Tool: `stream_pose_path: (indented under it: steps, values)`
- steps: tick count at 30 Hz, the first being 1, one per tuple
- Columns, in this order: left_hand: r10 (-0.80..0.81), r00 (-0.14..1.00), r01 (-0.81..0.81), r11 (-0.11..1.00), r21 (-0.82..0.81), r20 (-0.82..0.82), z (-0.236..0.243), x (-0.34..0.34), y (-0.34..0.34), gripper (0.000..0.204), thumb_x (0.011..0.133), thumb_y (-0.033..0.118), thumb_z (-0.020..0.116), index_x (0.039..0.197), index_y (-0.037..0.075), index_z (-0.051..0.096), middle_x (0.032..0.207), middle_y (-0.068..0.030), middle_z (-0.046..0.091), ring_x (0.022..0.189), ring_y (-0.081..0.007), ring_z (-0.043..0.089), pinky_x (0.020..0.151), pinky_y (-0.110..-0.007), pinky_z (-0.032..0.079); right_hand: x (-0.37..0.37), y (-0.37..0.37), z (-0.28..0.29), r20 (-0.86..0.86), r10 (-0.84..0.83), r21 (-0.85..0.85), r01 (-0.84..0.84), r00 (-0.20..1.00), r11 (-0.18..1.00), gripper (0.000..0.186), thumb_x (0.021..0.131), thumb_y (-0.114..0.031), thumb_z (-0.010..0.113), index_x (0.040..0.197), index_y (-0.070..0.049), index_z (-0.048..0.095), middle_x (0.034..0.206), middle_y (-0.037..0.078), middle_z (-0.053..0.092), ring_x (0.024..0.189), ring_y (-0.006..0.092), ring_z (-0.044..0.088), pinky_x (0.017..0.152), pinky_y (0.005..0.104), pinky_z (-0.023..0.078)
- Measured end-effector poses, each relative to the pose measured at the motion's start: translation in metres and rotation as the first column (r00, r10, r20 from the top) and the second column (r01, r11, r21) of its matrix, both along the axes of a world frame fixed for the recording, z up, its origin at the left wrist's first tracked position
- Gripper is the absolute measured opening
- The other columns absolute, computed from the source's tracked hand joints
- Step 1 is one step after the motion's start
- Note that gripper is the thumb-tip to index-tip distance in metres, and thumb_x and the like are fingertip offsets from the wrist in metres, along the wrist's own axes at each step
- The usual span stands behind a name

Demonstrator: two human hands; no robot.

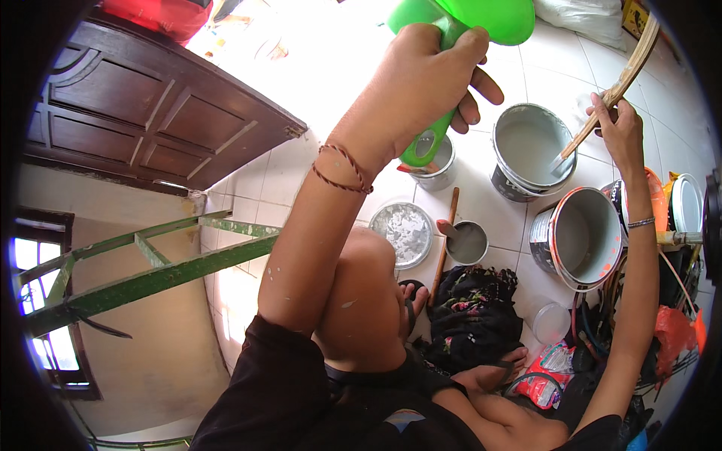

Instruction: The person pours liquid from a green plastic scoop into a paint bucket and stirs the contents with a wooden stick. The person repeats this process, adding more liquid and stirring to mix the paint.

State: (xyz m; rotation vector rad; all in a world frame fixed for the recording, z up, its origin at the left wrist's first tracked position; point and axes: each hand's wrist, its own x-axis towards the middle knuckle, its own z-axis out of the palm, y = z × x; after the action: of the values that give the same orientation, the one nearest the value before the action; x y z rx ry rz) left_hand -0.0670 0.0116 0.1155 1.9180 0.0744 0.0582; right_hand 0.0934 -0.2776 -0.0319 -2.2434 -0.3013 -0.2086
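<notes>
Head view: looks down on a white tiled floor (pixel 508 233). Takes in a dark panelled wooden door (pixel 180 113) at far left, with a green ladder (pixel 165 279) slanting in nearer. Shows a large bucket (pixel 505 180) of pale grey liquid toward the far right, and an orange-rimmed bucket (pixel 541 237) just beside it, nearer and further right. Has a black floral cloth (pixel 477 308) lying nearer, left of the latter. Includes a long wooden stick (pixel 639 56) slanting across the far right, held in the right grip (pixel 620 131), lower end inside the large bucket by its right wall. Displays a green plastic dipper (pixel 500 19) at the far middle, held up over the tiles in the left grip (pixel 432 75), closed on the handle with some fingers sticking out. Adds a small pail (pixel 444 180) beneath that handle, then, nearer, a grey cup (pixel 451 255) containing grey liquid.
</notes>
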Motion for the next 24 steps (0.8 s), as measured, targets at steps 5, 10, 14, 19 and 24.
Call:
stream_pose_path:
  steps: [5,10,14,19,24]
  values:
    - [-0.007,1.000,0.007,1.000,0.003,-0.001,-0.002,0.004,-0.001,0.044,0.099,0.038,0.055,0.103,-0.005,0.063,0.083,-0.0137,0.073,0.053,-0.0120,0.058,0.048,-0.025,0.048,0.004,-0.005,-0.006,-0.022,-0.004,-0.001,0.004,1.000,1.000,0.040,0.098,-0.039,0.066,0.110,-0.001,0.064,0.088,0.010,0.075,0.078,0.0144,0.073,0.063,0.0264,0.058]
    - [-0.010,1.000,0.010,1.000,0.001,-0.001,-0.002,0.002,-0.001,0.044,0.099,0.037,0.055,0.104,-0.005,0.063,0.083,-0.0138,0.073,0.053,-0.0120,0.059,0.048,-0.025,0.049,0.006,-0.009,-0.009,-0.019,-0.008,0.014,0.008,1.000,1.000,0.038,0.097,-0.037,0.066,0.108,-0.001,0.065,0.088,0.009,0.075,0.077,0.0146,0.072,0.063,0.0269,0.058]
    - [-0.002,1.000,0.002,1.000,0.013,-0.019,0.000,0.000,0.003,0.044,0.099,0.038,0.056,0.104,-0.005,0.063,0.082,-0.0134,0.073,0.052,-0.0121,0.058,0.049,-0.026,0.049,0.005,-0.006,-0.007,-0.052,-0.031,0.052,0.033,0.998,0.998,0.037,0.097,-0.036,0.066,0.104,0.000,0.067,0.088,0.010,0.075,0.079,0.0169,0.072,0.063,0.0286,0.058]
    - [-0.001,0.996,0.004,0.999,0.043,-0.084,0.004,0.001,0.001,0.045,0.100,0.036,0.055,0.116,-0.005,0.062,0.089,-0.0133,0.072,0.058,-0.0116,0.059,0.052,-0.025,0.049,0.013,-0.017,-0.013,-0.065,-0.068,0.088,0.074,0.996,0.993,0.036,0.097,-0.035,0.066,0.104,0.000,0.066,0.088,0.010,0.075,0.075,0.0151,0.072,0.062,0.0267,0.057]
    - [-0.193,0.953,0.164,0.977,0.139,0.232,-0.024,0.003,0.017,0.048,0.101,0.023,0.052,0.146,0.007,0.050,0.109,-0.0102,0.064,0.067,-0.0099,0.053,0.061,-0.021,0.047,0.068,-0.059,-0.069,-0.015,-0.025,0.245,0.028,1.000,0.969,0.014,0.099,-0.018,0.066,0.096,-0.006,0.060,0.077,0.005,0.066,0.064,0.0122,0.066,0.056,0.0243,0.054]
